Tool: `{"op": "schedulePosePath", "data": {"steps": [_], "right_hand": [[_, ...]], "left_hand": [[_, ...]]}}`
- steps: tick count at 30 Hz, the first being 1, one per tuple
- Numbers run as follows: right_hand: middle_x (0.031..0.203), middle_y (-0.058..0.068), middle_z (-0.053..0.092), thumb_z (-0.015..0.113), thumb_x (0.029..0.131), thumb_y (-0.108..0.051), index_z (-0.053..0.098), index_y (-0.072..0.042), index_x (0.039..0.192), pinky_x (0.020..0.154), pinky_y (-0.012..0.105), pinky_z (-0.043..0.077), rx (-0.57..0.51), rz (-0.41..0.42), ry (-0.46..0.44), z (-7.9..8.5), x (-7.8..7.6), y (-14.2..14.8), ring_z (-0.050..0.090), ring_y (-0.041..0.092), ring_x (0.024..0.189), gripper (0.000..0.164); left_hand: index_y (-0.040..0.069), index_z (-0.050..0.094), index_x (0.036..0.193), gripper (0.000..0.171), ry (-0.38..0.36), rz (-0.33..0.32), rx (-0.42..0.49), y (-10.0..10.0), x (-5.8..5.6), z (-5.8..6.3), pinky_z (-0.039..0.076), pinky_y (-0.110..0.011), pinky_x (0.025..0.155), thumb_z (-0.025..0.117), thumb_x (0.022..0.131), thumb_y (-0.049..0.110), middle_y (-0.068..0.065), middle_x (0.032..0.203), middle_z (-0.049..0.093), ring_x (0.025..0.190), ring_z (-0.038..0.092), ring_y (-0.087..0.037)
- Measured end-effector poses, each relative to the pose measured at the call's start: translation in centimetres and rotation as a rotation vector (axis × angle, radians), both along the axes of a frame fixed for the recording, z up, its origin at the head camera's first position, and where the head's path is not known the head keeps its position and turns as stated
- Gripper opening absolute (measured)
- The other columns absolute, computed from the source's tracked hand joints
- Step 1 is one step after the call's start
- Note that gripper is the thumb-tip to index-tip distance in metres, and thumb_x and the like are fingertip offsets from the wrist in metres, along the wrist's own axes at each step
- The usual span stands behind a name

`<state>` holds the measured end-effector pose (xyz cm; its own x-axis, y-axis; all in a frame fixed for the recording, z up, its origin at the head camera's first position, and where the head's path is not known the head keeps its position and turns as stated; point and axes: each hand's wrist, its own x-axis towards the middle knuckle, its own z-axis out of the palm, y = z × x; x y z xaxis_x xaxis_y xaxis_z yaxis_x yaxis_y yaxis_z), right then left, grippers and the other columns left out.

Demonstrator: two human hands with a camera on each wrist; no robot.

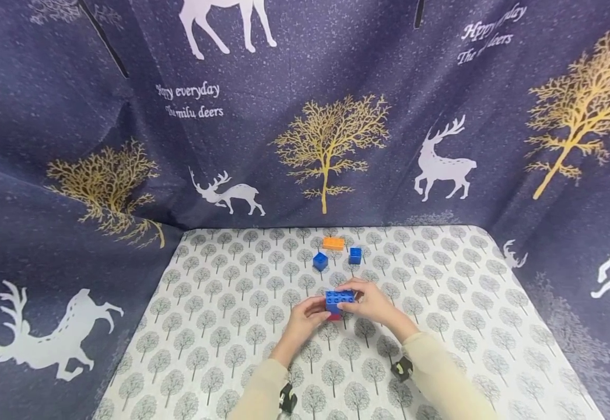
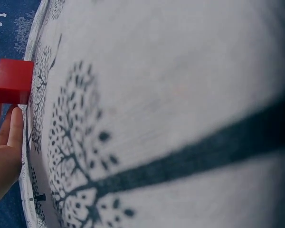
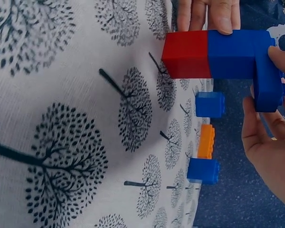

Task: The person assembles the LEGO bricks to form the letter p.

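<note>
A red block [image 3: 187, 54] forms the bottom of a small stack, with a blue block [image 3: 231, 53] joined above it. Across the top lies a longer blue brick [image 1: 339, 297], studs up, jutting out to the right. My left hand [image 1: 306, 318] grips the lower blocks from the left, its fingers beside the red block [image 2: 13, 80] in the left wrist view. With thumb and fingers my right hand [image 1: 372, 301] pinches the long blue brick [image 3: 267, 80] at its overhanging end. Whether the stack touches the table cannot be told.
Behind the hands, two small blue blocks, one on the left [image 1: 320, 261] and one on the right [image 1: 355, 255], stand near an orange brick [image 1: 333, 243]. A tree-print cloth [image 1: 221, 344] covers the table. A dark deer-print curtain [image 1: 294, 70] hangs along its far edge and sides.
</note>
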<state>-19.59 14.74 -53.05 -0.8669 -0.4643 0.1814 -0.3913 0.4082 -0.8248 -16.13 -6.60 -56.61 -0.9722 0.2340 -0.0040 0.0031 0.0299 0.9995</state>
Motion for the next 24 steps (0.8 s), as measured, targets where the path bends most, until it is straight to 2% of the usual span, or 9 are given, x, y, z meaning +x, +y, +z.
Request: {"op": "schedulePosePath", "data": {"steps": [5, 8, 12, 14, 18, 20, 22, 24], "right_hand": [[0.106, 0.013, 0.064, 0.077, 0.08, -0.011, 0.066, -0.001, 0.115, 0.073, 0.037, 0.054, -0.045, -0.004, -0.024, 0.2, 0.3, -0.3, 0.058, 0.031, 0.087, 0.038], [0.108, 0.019, 0.063, 0.076, 0.08, -0.006, 0.065, 0.005, 0.114, 0.075, 0.039, 0.056, -0.073, 0.004, -0.029, 1.1, 0.8, -0.3, 0.058, 0.036, 0.089, 0.037], [0.109, 0.021, 0.062, 0.075, 0.081, -0.004, 0.065, 0.006, 0.113, 0.077, 0.038, 0.057, -0.121, -0.01, -0.055, 1.3, 1.2, -0.3, 0.059, 0.034, 0.091, 0.036], [0.11, 0.018, 0.063, 0.076, 0.081, -0.006, 0.066, 0.003, 0.114, 0.077, 0.037, 0.057, -0.132, -0.028, -0.071, 0.3, 0.9, -0.2, 0.06, 0.029, 0.09, 0.036], [0.109, 0.01, 0.063, 0.077, 0.08, -0.013, 0.067, -0.005, 0.115, 0.075, 0.031, 0.056, -0.137, -0.056, -0.121, -1.4, 0.1, 0.1, 0.059, 0.022, 0.088, 0.037], [0.108, 0.007, 0.063, 0.078, 0.079, -0.016, 0.068, -0.009, 0.115, 0.075, 0.029, 0.055, -0.134, -0.065, -0.144, -1.8, -0.1, 0.2, 0.059, 0.022, 0.088, 0.038], [0.108, 0.009, 0.063, 0.078, 0.08, -0.015, 0.067, -0.007, 0.117, 0.075, 0.028, 0.055, -0.141, -0.06, -0.159, -1.8, -0.2, 0.2, 0.059, 0.025, 0.089, 0.039], [0.109, 0.012, 0.063, 0.077, 0.081, -0.012, 0.065, -0.004, 0.117, 0.075, 0.027, 0.054, -0.134, -0.052, -0.179, -0.8, 0.3, 0.1, 0.059, 0.029, 0.091, 0.039]], "left_hand": [[-0.003, 0.057, 0.124, 0.04, -0.008, 0.001, -0.003, -0.1, -0.1, -0.1, 0.053, -0.027, 0.092, 0.068, 0.086, 0.001, -0.022, 0.12, 0.062, 0.111, 0.06, -0.034], [-0.004, 0.057, 0.125, 0.042, -0.015, 0.004, 0.01, 0.0, -0.4, -1.0, 0.053, -0.027, 0.092, 0.068, 0.085, 0.0, -0.023, 0.122, 0.061, 0.113, 0.059, -0.035], [-0.002, 0.055, 0.128, 0.044, -0.023, 0.006, 0.023, 0.1, -0.8, -2.4, 0.053, -0.029, 0.093, 0.069, 0.086, 0.001, -0.022, 0.124, 0.06, 0.114, 0.058, -0.035], [0.001, 0.055, 0.13, 0.047, -0.025, 0.005, 0.021, 0.1, -0.9, -2.6, 0.052, -0.028, 0.094, 0.07, 0.086, 0.005, -0.019, 0.125, 0.06, 0.116, 0.058, -0.033], [0.006, 0.054, 0.132, 0.05, -0.023, 0.008, 0.01, 0.0, -1.1, -2.4, 0.05, -0.027, 0.097, 0.072, 0.085, 0.013, -0.014, 0.126, 0.06, 0.116, 0.058, -0.028], [0.006, 0.055, 0.132, 0.05, -0.011, 0.008, 0.018, 0.0, -1.2, -2.2, 0.05, -0.028, 0.097, 0.072, 0.086, 0.014, -0.015, 0.126, 0.06, 0.116, 0.058, -0.029], [0.006, 0.055, 0.131, 0.049, -0.008, 0.005, 0.034, 0.0, -1.3, -2.0, 0.05, -0.028, 0.097, 0.072, 0.086, 0.014, -0.014, 0.127, 0.06, 0.117, 0.057, -0.03], [0.006, 0.055, 0.131, 0.049, -0.012, -0.005, 0.045, 0.0, -1.2, -1.5, 0.049, -0.03, 0.099, 0.071, 0.086, 0.014, -0.014, 0.128, 0.06, 0.118, 0.056, -0.03]]}}
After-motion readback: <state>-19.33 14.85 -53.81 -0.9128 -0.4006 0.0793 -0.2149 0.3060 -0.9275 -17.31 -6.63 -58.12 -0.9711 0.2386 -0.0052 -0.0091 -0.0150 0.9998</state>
